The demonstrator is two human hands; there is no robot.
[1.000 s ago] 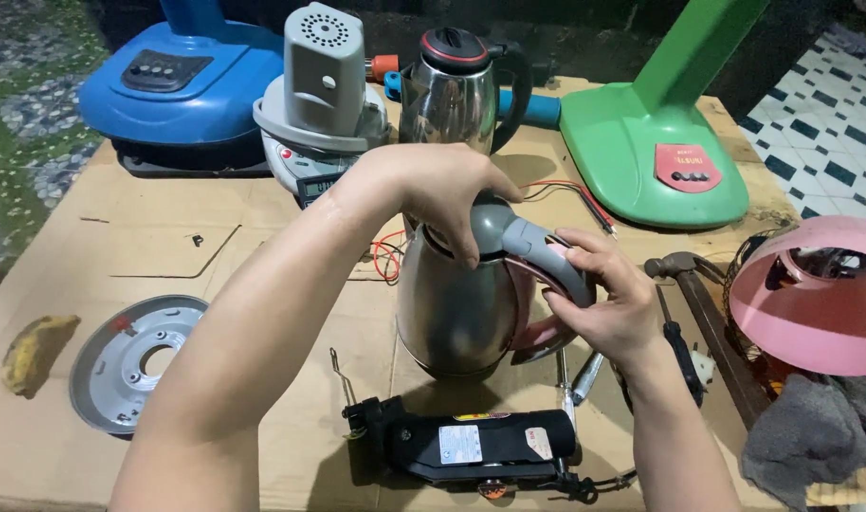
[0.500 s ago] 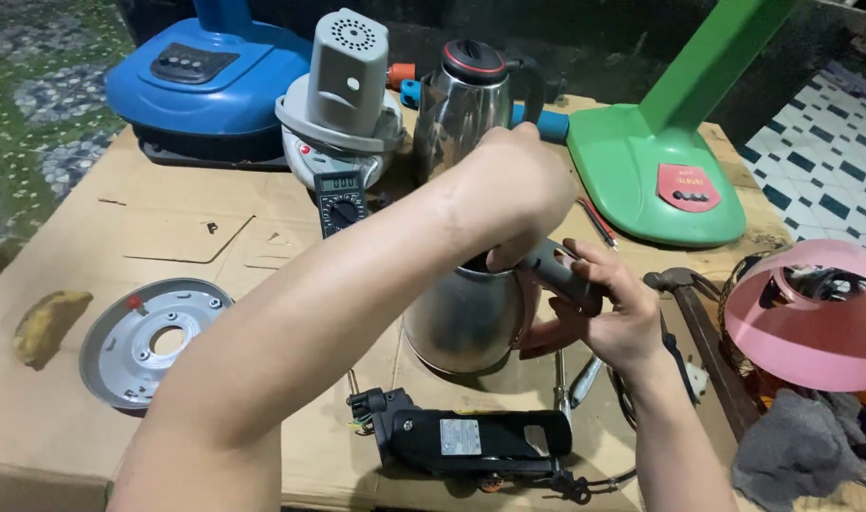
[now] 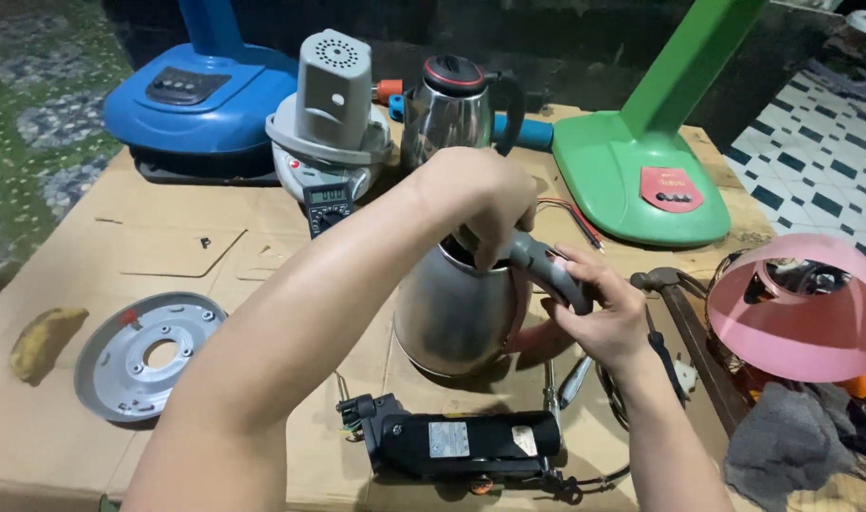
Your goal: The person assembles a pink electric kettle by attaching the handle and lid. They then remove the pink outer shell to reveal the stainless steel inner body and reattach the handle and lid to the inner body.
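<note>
A small home repair bench for household appliances, set on a flat brown cardboard sheet (image 3: pixel 167 246) covering a table. Behind it stand a blue plastic fan base (image 3: pixel 200 100), a green plastic fan base (image 3: pixel 641 171) and a grey motor housing (image 3: pixel 330 104). A black digital multimeter (image 3: pixel 327 204) lies on the sheet, a wooden-handled hammer (image 3: pixel 684 318) to its right. Patterned floor tiles (image 3: pixel 821 161) lie beyond.

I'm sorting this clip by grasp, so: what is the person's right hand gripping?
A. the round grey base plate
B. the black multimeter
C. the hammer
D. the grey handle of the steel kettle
D: the right hand is wrapped around the grey handle of the steel kettle, while the left hand sits over the kettle's open top.
</note>
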